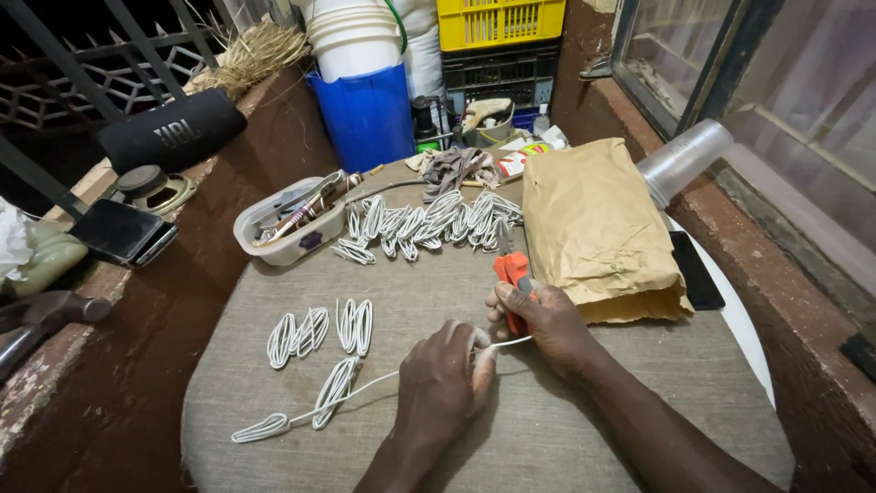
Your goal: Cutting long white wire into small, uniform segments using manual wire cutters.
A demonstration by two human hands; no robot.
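White wire (365, 388) runs left-right between left hand (444, 379) and right hand (547, 324).

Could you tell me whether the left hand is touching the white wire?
Touching: the head view shows the left hand pinching the white wire, which runs out from both sides of its fingers.

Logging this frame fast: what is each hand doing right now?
Left hand: closed, pinching the white wire.
Right hand: closed on the orange-handled pliers, at the wire's end.
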